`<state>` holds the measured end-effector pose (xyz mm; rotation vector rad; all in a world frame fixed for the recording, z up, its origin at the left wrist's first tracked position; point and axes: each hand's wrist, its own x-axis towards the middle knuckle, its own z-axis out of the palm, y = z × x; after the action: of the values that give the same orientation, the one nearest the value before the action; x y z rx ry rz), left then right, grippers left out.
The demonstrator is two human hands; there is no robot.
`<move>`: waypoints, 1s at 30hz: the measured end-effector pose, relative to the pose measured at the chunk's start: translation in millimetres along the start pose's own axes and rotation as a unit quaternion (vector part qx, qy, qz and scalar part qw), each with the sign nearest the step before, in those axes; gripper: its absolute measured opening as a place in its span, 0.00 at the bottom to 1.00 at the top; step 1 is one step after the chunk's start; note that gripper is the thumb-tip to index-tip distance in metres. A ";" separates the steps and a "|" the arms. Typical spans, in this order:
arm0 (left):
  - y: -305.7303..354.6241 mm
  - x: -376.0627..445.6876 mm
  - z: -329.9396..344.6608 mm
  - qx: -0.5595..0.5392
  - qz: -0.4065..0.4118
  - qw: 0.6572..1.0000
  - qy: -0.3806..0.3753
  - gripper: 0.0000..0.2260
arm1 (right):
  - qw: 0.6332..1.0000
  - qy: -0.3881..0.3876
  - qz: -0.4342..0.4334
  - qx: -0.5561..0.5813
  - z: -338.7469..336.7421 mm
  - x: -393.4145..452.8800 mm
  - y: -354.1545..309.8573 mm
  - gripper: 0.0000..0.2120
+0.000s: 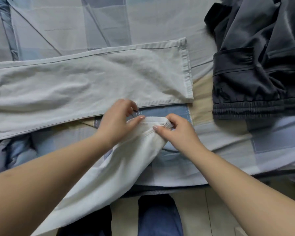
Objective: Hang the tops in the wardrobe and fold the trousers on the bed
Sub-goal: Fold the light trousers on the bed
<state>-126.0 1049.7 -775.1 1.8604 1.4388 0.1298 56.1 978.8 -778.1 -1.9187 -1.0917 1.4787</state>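
Note:
Pale cream trousers (pixel 92 82) lie on the bed, one leg spread flat from the left edge to its hem at centre right. The other leg (pixel 119 160) is bunched and lifted off the bed's near edge. My left hand (pixel 117 121) pinches the hem end of that lifted leg between thumb and fingers. My right hand (pixel 177 132) grips the same hem end from the right, fingers curled over the fabric. Both hands sit just below the flat leg's lower edge.
Dark grey trousers (pixel 255 68) with an elastic waistband lie crumpled at the upper right of the bed. The bed cover (pixel 109 23) is a blue, grey and beige patchwork. Below the bed's edge are a wooden floor and my blue trouser leg (pixel 158 217).

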 end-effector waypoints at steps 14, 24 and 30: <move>55.5 -68.0 -39.9 -0.221 0.013 0.970 -0.097 0.04 | 0.995 -0.080 -0.003 0.050 -14.8 -71.6 -31.9 0.41; 75.8 -96.8 -82.9 0.023 0.139 0.990 -0.026 0.07 | 0.988 0.129 0.040 -0.073 24.8 -142.4 -28.6 0.08; 104.6 -77.7 -58.6 0.012 0.043 0.995 -0.094 0.09 | 0.961 0.228 0.024 -0.152 12.2 -185.7 -6.5 0.10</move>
<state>-101.5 1004.8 -641.7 1.8993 1.2379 -0.0211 24.3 829.3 -671.6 -2.3550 -1.0996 0.8510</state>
